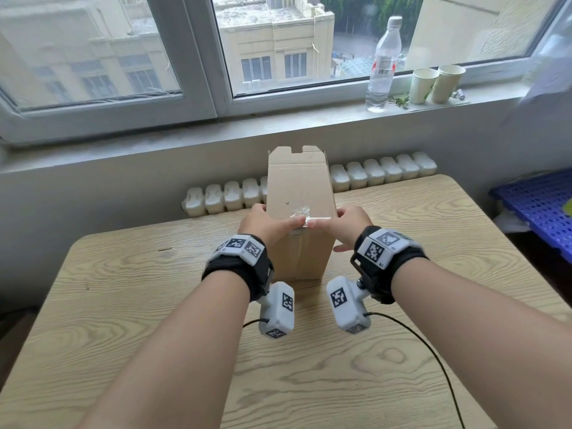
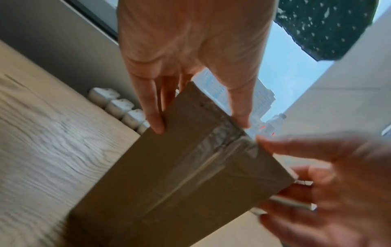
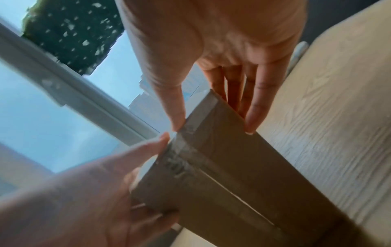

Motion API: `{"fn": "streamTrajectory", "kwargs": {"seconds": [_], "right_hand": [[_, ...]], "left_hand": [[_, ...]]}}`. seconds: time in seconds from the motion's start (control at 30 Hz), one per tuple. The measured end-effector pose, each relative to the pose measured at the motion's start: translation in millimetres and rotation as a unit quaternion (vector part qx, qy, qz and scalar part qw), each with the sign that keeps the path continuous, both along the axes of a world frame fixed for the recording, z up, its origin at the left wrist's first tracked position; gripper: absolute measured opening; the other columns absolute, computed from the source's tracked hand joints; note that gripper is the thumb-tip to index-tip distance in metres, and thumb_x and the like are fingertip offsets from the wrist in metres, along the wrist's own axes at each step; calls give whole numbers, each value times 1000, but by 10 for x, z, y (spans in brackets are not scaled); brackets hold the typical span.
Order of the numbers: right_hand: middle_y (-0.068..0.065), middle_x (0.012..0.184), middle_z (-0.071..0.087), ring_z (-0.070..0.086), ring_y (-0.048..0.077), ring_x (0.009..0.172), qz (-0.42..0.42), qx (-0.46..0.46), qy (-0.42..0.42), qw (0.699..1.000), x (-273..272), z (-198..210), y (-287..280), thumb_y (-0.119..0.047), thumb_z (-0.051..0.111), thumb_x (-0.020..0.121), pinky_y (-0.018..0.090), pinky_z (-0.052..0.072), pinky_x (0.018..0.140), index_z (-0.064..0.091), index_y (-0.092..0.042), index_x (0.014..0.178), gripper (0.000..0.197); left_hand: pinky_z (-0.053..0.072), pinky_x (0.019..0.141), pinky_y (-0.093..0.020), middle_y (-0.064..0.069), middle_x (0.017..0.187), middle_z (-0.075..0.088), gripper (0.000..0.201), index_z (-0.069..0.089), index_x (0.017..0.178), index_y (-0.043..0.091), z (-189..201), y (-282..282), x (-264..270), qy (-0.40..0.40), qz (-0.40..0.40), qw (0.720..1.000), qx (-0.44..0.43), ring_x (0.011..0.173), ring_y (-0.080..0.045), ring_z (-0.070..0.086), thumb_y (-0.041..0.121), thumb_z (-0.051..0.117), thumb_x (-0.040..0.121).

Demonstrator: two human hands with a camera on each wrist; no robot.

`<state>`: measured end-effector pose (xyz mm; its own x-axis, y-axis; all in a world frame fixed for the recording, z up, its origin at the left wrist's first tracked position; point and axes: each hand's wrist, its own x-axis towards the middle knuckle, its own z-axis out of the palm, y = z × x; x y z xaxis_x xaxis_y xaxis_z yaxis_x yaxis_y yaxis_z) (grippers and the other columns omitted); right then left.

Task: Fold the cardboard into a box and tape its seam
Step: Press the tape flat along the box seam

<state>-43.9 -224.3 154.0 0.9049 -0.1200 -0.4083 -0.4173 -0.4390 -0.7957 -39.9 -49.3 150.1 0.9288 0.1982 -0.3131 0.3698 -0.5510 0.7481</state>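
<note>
A long brown cardboard box [image 1: 301, 193] lies on the wooden table [image 1: 139, 305], its far flaps standing open towards the window. Clear tape [image 1: 301, 212] runs up the near end's seam [image 2: 196, 167] and over onto the top face. My left hand [image 1: 278, 218] straddles the near left top corner, thumb on the tape, straight fingers flat on the left side. My right hand [image 1: 334, 219] mirrors it at the right corner, thumb tip beside the left thumb. In the wrist views the left hand [image 2: 201, 123] and right hand [image 3: 213, 127] press the box [image 3: 232, 158] with straight fingers.
A white radiator [image 1: 383, 171] runs behind the table's far edge. On the window sill stand a plastic bottle [image 1: 383, 63] and two paper cups [image 1: 436, 83]. A blue perforated crate [image 1: 538, 205] sits at the right. A black cable [image 1: 418, 342] crosses the near right table.
</note>
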Motion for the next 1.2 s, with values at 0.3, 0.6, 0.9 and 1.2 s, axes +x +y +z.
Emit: {"fn": "streamTrajectory", "kwargs": {"seconds": [0.3,0.6,0.9,1.2], "right_hand": [[9,103,71,68,17,88,43,21,-61,997,-12,-77,-190,-42,68,83,38,58,82,68,-12,106,38],[-11,82,63,57,8,75,135,-141,-140,971,-43,-9,-202,-48,77,73,24,40,64,67,-30,112,44],[1,86,73,70,14,88,97,55,-69,991,15,2,-302,-41,75,78,33,59,81,72,-16,84,26],[3,92,70,69,19,87,106,-15,-71,992,-70,0,-280,-10,82,66,40,58,81,54,-19,108,52]], "left_hand": [[58,79,-32,-3,116,65,63,47,138,11,7,225,25,17,-59,990,-129,102,-14,64,37,68,85],[54,82,-29,10,93,73,36,70,104,27,-18,217,-66,-95,-122,986,56,90,-9,66,34,82,71],[56,85,-38,-4,83,57,16,61,90,9,257,238,-69,68,-56,970,-227,81,-20,57,1,61,76],[52,79,-34,-3,117,61,32,51,107,13,41,282,-80,10,-52,999,5,107,-22,61,9,70,81]]}}
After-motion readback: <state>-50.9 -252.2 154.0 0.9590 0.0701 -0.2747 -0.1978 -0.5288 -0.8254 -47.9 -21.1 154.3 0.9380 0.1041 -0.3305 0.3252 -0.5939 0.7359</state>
